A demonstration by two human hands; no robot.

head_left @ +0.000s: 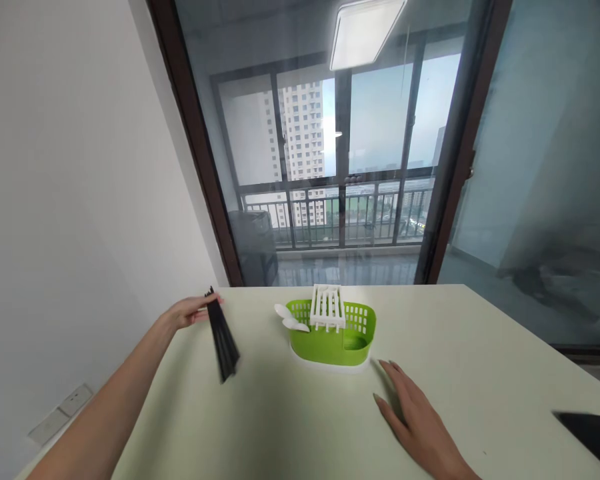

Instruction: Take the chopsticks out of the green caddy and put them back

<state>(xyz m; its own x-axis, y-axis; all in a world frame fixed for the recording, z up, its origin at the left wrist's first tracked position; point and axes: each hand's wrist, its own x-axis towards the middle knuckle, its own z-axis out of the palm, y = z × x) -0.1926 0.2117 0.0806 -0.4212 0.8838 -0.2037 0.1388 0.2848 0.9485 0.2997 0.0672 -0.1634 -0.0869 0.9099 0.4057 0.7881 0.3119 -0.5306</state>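
Observation:
My left hand [193, 312] is closed around one end of a bundle of black chopsticks [223, 340], at the table's far left. Their other ends fan out slightly toward me and look blurred. A green plastic basket [317, 348] with slotted walls stands on a white base in the middle. Two white spoons [291, 319] lean out over its left side. Across its back rim sits a white slatted rack [328, 307]. My right hand [413, 420] is open, fingers spread and pointing at the basket's right front corner, low over or on the table; contact is unclear.
A pale table [460, 347] carries all this. At the right edge lies a dark flat object [593, 433], partly out of view. A glass door with a brown frame [445, 200] rises behind the table, and a white wall [80, 167] borders the left.

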